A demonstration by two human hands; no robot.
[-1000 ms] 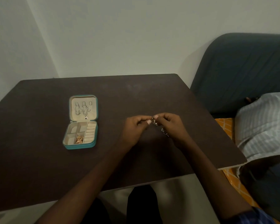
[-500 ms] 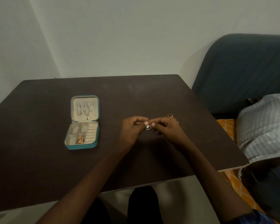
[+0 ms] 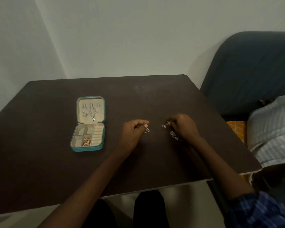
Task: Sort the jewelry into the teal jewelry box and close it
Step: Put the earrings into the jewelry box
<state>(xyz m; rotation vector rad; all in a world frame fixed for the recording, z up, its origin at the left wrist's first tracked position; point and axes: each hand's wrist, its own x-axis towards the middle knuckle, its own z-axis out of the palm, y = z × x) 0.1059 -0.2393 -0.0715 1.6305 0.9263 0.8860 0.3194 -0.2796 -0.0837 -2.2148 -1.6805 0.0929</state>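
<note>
From the head view, the teal box (image 3: 87, 124) lies open on the left part of the dark counter (image 3: 39, 162), lid back. Silver chains (image 3: 89, 110) hang inside the lid, and a gold piece (image 3: 87, 141) sits in a front compartment of the tray.

The left hand (image 3: 134, 130) has its fingers curled and pinches a small triangle earring (image 3: 147, 130) just above the counter. The right hand (image 3: 183, 127) pinches the matching earring (image 3: 164, 125) by its top. A dark ornate piece (image 3: 175, 136) lies on the counter, just beside the right hand.

The risks, as I judge them: these earrings are tiny and held only by the fingertips, so one may slip and be hard to find on the dark surface. The right wrist is near the loose piece and could push it toward the counter edge.
</note>
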